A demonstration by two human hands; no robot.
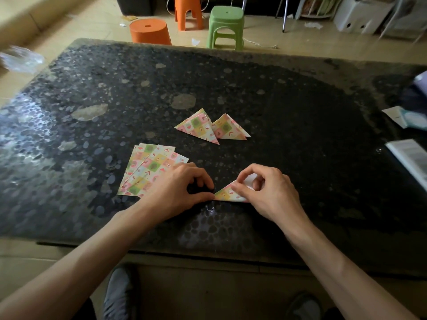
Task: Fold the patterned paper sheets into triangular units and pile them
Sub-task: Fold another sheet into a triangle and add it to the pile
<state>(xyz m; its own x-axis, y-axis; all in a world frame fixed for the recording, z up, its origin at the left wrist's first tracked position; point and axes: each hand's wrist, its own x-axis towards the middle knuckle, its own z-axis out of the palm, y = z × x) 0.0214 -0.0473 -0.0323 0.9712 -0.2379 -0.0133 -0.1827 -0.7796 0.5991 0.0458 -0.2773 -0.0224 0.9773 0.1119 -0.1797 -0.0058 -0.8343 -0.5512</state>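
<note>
Left hand [182, 188], grip curled, pins the patterned triangle [225, 194] by its left tip on the worktop [300, 112]. Right hand [265, 190] pinches its flap.

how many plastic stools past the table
3: a low orange stool nearest the table, a taller orange stool behind it, a green stool to their right. More may sit off-frame.

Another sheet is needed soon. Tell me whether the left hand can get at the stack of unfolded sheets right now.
Probably yes: the left hand lies over the near corner of the stack, nothing between them; it would first have to release the half-folded sheet.
</note>
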